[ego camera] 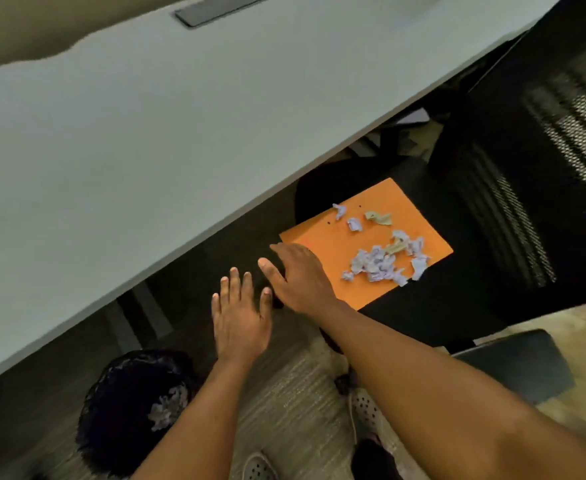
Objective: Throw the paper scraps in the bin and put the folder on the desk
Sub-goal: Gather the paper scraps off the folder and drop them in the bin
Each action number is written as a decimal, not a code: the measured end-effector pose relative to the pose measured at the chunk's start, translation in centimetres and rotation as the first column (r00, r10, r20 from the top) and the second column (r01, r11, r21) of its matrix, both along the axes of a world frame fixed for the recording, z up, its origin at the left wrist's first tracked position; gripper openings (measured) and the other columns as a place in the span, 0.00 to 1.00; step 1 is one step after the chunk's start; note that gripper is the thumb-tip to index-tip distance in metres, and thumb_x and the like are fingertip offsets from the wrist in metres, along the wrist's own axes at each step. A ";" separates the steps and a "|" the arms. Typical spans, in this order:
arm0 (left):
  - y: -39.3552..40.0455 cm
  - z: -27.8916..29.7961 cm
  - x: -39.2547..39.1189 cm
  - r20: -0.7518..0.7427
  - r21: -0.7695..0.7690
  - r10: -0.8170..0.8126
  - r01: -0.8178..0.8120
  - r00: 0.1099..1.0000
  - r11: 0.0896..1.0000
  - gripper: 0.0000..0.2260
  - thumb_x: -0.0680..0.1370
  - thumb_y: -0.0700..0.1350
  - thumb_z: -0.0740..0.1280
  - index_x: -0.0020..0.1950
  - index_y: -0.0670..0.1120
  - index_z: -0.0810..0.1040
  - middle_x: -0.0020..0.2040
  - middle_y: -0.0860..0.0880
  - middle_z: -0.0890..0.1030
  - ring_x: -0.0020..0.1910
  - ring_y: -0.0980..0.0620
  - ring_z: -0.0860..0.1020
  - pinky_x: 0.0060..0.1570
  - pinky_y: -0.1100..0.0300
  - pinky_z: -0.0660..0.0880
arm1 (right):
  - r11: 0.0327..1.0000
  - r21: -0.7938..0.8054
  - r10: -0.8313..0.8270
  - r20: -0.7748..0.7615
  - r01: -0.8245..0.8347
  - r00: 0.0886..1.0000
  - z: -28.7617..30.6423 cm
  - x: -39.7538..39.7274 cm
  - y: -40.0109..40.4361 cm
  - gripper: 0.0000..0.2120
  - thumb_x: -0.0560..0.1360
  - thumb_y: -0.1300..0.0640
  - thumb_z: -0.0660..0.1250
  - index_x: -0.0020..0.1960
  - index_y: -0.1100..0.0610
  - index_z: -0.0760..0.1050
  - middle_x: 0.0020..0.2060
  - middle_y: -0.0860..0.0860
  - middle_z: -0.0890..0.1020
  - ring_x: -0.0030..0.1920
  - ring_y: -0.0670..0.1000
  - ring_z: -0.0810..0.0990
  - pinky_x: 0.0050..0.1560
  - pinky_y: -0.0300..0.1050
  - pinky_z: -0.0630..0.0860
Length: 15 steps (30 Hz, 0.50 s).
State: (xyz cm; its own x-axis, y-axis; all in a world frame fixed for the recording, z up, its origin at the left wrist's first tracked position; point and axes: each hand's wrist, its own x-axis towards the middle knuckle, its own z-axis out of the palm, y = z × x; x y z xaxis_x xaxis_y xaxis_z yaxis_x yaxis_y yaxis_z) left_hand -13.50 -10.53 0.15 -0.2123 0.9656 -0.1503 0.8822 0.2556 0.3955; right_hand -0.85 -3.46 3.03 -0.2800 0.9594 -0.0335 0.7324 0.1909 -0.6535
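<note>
An orange folder (340,244) lies flat on the seat of a black chair (437,306), with several crumpled white and pale paper scraps (381,259) scattered over it. My right hand (298,275) rests open over the folder's near left corner, fingers spread. My left hand (239,317) hovers open just left of it, above the floor, holding nothing. A dark bin (129,410) lined with a black bag stands on the floor at lower left, with some paper scraps inside. The white desk (139,133) fills the upper left.
The chair's mesh backrest (544,161) rises at the right. A dark flat slot cover (212,10) sits at the desk's far edge. Grey desk legs (146,313) stand under the desk. My shoes (364,410) are on the carpet below.
</note>
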 end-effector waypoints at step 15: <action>7.0 1.5 17.0 0.008 -0.040 -0.343 0.343 0.939 0.938 0.33 0.80 0.65 0.51 0.80 0.49 0.52 0.81 0.47 0.47 0.79 0.46 0.46 0.76 0.46 0.48 | 0.965 0.015 -0.263 0.084 0.263 0.961 1.1 21.2 4.5 0.28 0.79 0.37 0.54 0.73 0.53 0.66 0.71 0.53 0.70 0.72 0.53 0.64 0.70 0.51 0.61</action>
